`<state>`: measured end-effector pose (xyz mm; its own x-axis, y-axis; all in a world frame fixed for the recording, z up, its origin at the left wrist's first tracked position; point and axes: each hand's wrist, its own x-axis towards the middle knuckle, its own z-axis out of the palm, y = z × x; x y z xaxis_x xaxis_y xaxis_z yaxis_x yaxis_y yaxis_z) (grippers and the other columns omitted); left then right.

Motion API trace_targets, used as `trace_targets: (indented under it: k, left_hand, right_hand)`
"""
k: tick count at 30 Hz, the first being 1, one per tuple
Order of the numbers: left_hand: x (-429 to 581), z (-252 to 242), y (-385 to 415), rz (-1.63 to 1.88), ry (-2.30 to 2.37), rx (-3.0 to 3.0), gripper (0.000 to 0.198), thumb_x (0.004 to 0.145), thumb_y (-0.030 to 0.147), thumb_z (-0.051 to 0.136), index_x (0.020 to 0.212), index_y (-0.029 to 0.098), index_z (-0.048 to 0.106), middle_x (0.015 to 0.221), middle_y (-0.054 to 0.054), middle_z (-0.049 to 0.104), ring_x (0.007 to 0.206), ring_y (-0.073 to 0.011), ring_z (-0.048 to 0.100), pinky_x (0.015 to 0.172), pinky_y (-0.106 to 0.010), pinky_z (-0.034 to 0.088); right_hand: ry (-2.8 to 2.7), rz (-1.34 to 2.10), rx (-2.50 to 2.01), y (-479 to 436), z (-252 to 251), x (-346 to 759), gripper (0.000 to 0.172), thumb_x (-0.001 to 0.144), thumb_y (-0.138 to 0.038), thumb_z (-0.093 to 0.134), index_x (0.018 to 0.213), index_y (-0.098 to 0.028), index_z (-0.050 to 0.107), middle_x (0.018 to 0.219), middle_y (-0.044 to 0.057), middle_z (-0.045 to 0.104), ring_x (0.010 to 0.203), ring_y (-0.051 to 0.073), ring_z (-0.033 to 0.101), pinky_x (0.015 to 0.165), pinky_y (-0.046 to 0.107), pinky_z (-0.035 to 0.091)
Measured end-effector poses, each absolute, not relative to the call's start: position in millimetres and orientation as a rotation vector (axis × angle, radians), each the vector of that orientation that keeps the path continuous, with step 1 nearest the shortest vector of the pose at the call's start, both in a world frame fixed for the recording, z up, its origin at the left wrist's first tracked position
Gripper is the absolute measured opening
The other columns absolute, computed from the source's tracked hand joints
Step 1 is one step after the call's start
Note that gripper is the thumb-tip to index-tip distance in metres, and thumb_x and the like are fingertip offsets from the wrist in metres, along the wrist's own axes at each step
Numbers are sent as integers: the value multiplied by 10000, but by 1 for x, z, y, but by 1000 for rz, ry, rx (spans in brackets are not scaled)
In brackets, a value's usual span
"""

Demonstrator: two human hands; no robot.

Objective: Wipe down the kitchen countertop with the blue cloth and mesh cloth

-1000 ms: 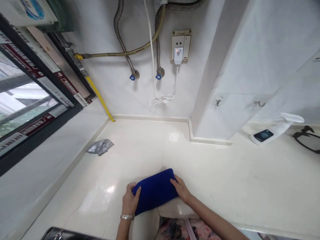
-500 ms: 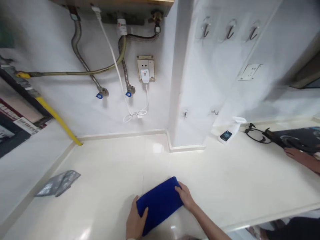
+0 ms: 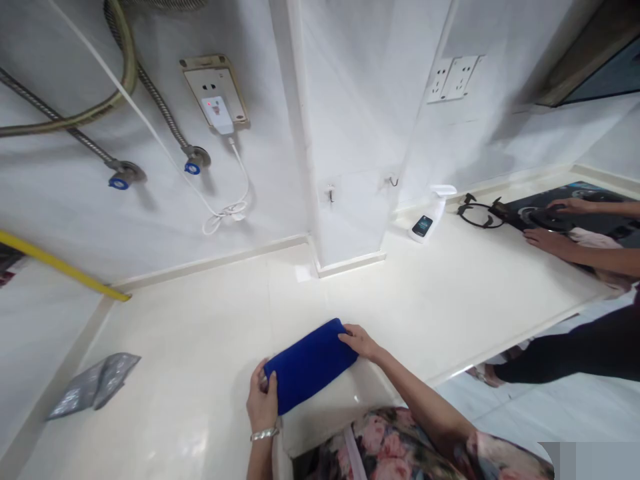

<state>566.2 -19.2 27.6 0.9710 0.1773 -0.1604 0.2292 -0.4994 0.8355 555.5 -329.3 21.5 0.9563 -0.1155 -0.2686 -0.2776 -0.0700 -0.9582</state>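
Note:
A folded blue cloth (image 3: 311,365) is stretched between my two hands, just above the front part of the white countertop (image 3: 200,320). My left hand (image 3: 263,397), with a silver bracelet at the wrist, grips its left end, thumb on the near face. At the other end, my right hand (image 3: 359,341) pinches the upper right corner. The fingers behind the cloth are partly hidden. Whether the cloth's lower edge touches the counter I cannot tell.
A grey plastic packet (image 3: 95,385) lies at the left. Back right stand a white spray bottle (image 3: 431,215) and a black pan-support ring (image 3: 481,215). Another person's hands (image 3: 550,243) work at the dark gas hob (image 3: 565,200). A plugged-in charger (image 3: 217,115) hangs on the wall.
The view has shifted right and down, showing more of the co-worker and the hob. Both my hands still hold the blue cloth, which keeps its folded shape.

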Motion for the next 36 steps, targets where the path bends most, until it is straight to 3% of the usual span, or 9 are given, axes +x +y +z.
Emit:
trace_targets:
  k: [5,8,11,16,20,26,30,33,36]
  left_hand:
    - [548,39,-19,-3,123,2173,672,832,547,601,1414,221,521,1466,-141,536,1425,-309,460,1236,-544,368]
    - [525,35,-14,18,-89,2314,727,857,519,611,1503,234,437,1655,-166,283,1532,-347,304,1234,-588,354]
    - [505,20,-4,62,-406,2465,636,878,448,617,1484,314,479,1735,-97,89,1547,-384,266,1200,-617,392]
    - [501,4,9,222,-562,2545,419,918,354,568,1329,335,645,1612,-109,424,1384,-317,542,1089,-528,549]
    - [507,9,10,260,-555,2547,320,920,338,554,1179,311,738,1405,-108,648,1284,-271,630,1073,-467,575]
    - [512,16,16,195,-584,2555,284,921,403,556,1088,304,763,1345,-80,701,1256,-253,650,1087,-440,570]
    - [515,18,17,264,-624,2596,274,930,399,537,1031,300,772,1307,-88,720,1202,-247,682,1049,-428,596]
    - [518,18,19,299,-708,2595,270,930,353,519,1026,302,766,1298,-86,725,1184,-240,693,1016,-417,614]
    - [520,18,21,318,-760,2565,240,923,329,525,933,295,762,1307,-83,721,1242,-266,661,1015,-443,614]
  right_hand:
    - [285,109,-1706,-334,23,548,302,817,-466,613,941,-211,717,655,-37,613,619,153,523,603,285,416]
    - [303,84,-1753,-335,21,543,316,835,-458,595,1006,-217,710,632,-45,593,603,153,514,594,288,410]
    - [297,59,-1800,-336,20,539,340,836,-449,590,1059,-213,691,673,-30,626,626,165,548,626,304,443]
    - [246,26,-1915,-341,22,529,402,911,-421,505,1219,-197,635,760,12,668,596,174,575,623,319,479]
    - [152,-68,-2171,-345,25,517,442,919,-311,508,1341,-205,588,895,51,697,670,179,598,731,339,504]
    - [-159,86,-2368,-347,29,499,660,795,-217,665,1440,-275,531,1303,104,572,918,202,629,860,353,531]
    - [-231,84,-2412,-347,23,496,649,768,-139,663,1396,-273,568,1343,107,528,1069,237,605,938,376,525]
    - [-195,40,-2391,-348,15,496,576,806,-144,642,1364,-275,602,1348,103,538,1007,216,624,921,371,536]
    - [-174,-23,-2340,-348,10,494,353,900,-223,589,1229,-277,703,1332,94,578,967,205,646,890,362,547]
